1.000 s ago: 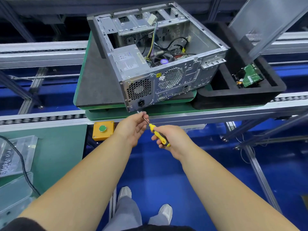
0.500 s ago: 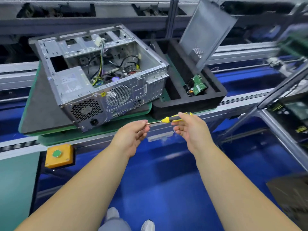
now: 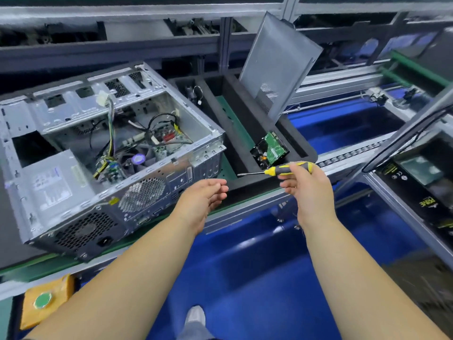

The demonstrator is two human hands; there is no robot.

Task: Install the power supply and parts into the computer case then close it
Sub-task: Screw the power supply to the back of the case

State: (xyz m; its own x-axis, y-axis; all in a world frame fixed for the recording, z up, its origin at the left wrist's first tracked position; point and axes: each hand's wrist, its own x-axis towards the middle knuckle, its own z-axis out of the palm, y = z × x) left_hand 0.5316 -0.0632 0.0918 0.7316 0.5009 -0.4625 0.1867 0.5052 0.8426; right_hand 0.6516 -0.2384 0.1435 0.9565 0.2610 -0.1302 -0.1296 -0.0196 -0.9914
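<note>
Right hand (image 3: 309, 190) pinches the yellow-and-black screwdriver (image 3: 282, 169) by its handle, shaft pointing left over the black foam tray (image 3: 247, 123). Left hand (image 3: 204, 201) hangs loose and empty just beside the open computer case (image 3: 103, 155). The power supply (image 3: 52, 182) sits in its near corner. A grey side panel (image 3: 277, 65) leans upright in the tray, above a green-boarded drive (image 3: 270, 149).

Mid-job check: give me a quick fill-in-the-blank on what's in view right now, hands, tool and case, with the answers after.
1. The right hand holds a yellow and black ____ by its handle.
2. The left hand holds ____.
3. The computer case lies with its side ____, cables showing inside.
4. The grey side panel leans upright in the black foam ____, near a green circuit board.

Answers: screwdriver; nothing; open; tray
</note>
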